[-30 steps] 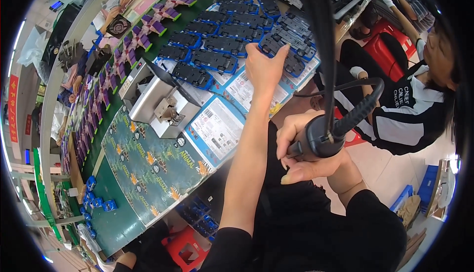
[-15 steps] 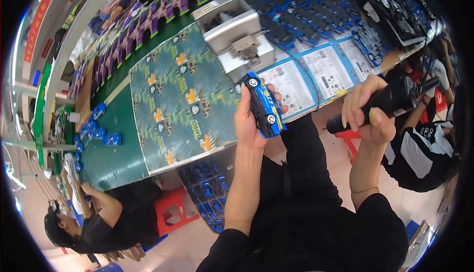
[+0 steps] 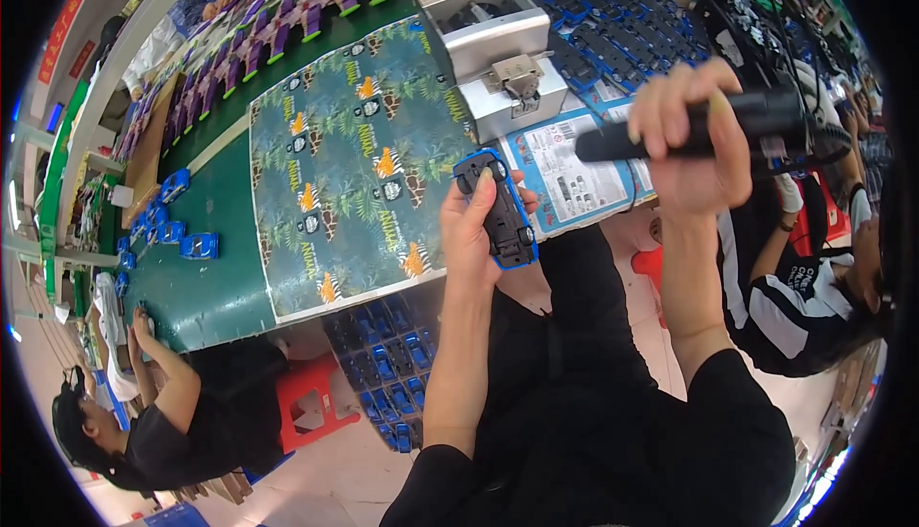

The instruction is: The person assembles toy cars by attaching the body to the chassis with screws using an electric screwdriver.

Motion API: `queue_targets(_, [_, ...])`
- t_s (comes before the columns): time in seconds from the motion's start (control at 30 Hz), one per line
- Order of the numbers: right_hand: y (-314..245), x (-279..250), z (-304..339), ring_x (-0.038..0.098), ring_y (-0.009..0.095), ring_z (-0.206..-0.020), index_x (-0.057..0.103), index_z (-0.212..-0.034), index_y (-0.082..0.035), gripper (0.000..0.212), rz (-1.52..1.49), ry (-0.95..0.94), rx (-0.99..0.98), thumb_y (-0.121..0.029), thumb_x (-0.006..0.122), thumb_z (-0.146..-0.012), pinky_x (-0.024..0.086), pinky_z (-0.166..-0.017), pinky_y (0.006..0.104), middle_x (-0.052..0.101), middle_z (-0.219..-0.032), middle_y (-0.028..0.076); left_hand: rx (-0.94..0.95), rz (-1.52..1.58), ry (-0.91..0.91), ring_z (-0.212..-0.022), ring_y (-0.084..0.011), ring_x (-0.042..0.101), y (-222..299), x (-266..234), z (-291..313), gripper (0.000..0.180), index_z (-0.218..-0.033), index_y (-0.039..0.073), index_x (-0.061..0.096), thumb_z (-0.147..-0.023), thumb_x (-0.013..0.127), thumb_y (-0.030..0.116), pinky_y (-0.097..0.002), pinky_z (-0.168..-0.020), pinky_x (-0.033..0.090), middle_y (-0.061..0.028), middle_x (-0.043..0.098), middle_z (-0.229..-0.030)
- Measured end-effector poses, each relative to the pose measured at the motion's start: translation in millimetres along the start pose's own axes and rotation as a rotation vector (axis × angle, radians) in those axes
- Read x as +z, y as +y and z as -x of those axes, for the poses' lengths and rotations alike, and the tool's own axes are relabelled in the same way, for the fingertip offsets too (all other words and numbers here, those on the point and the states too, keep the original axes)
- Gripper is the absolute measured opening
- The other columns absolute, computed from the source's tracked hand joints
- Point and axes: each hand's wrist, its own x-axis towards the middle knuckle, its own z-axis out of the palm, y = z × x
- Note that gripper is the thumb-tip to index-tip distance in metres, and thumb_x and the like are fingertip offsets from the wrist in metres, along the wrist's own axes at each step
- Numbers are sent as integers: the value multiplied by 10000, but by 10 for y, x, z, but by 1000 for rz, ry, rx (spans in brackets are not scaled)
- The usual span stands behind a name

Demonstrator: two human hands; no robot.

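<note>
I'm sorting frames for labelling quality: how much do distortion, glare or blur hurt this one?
Head view: strong fisheye bending, so the green worktable edge curves and a black rim cuts the corners; lighting is even with no harsh glare; the left hand holding the upturned blue toy car with black underside is sharp; the right hand gripping the black powered screwdriver is slightly soft.

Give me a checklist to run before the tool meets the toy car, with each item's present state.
1. Left hand has a firm grip on the blue toy car: ok.
2. Car turned with its black underside and wheels facing up: ok.
3. Right hand closed around the black power tool: ok.
4. Tool tip lined up with the car: not ok, it hangs apart, up and to the right.
5. Bit fitted in the tool's tip: cannot tell.
6. Left fingers out of the tip's way: cannot tell.
</note>
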Motion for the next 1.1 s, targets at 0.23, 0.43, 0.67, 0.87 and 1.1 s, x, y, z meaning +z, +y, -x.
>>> queue_targets(0.23, [480, 107, -414, 586, 136, -515, 626, -874, 30, 91, 89, 90, -138, -34, 690, -863, 526, -563, 288, 597, -636, 68, 119, -302, 124, -715, -187, 683, -164, 126, -5, 240, -1091, 44, 582, -994, 603, 262, -315, -622, 566, -125, 683, -952])
queue_targets(0.43, [624, 175, -503, 579, 65, -522, 666, -804, 0, 108, 308, 28, -242, -45, 760, -830, 455, -497, 197, 635, -649, 27, 72, -345, 149, -669, -169, 664, -142, 195, -24, 247, -1064, 42, 587, -1002, 591, 282, -298, -588, 550, -110, 680, -875])
queue_targets(0.67, [700, 258, -661, 566, 49, -555, 647, -728, -9, 217, 511, 2, -136, -142, 805, -796, 435, -509, 228, 611, -596, -14, 92, -360, 133, -679, -166, 671, -173, 224, -43, 213, -1036, 27, 615, -987, 618, 233, -294, -608, 551, -106, 693, -855])
queue_targets(0.87, [677, 356, -763, 544, 56, -512, 653, -708, -29, 227, 499, -35, 134, -177, 795, -805, 411, -485, 236, 594, -575, -4, 51, -405, 150, -693, -148, 670, -165, 201, -61, 215, -1057, 29, 627, -973, 642, 226, -286, -615, 552, -97, 698, -876])
queue_targets(1.1, [144, 182, -239, 520, 160, -492, 589, -921, 0, 151, -119, 0, 80, -151, 603, -912, 498, -579, 328, 520, -602, 74, 122, -513, 138, -686, -119, 645, -253, 154, -114, 189, -1078, 15, 613, -964, 642, 161, -275, -588, 548, -79, 686, -898])
